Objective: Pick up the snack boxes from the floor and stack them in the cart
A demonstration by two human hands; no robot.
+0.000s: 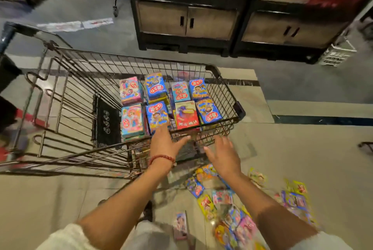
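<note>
The snack boxes in the cart (161, 100) lie flat in two rows of four, faces up, long axes running from the near rim toward the far one. Most carry a red oval logo with white lettering, seen upside down and too blurred to read; cartoon children fill the rest of each face. The red box (186, 115) in the near row has a line of white print along its near edge, also unreadable. Colours run pink, blue, light blue and red.

The wire cart (80, 80) stands on the floor (60, 199) with its boxes packed into the right end; the left half of the basket shows bare wire and a black panel (107, 122).

The left hand (164, 144) reaches over the near rim, fingers straight, fingertips at the near edge of a blue box (157, 116) — holding nothing. The right hand (222, 154) hovers just outside the rim, fingers spread and also empty.

More snack boxes on the floor (228, 209) lie scattered below the right forearm, pointing every way, motion-blurred. Beyond the cart, across an open strip of floor, stand dark cabinets (201, 21).
</note>
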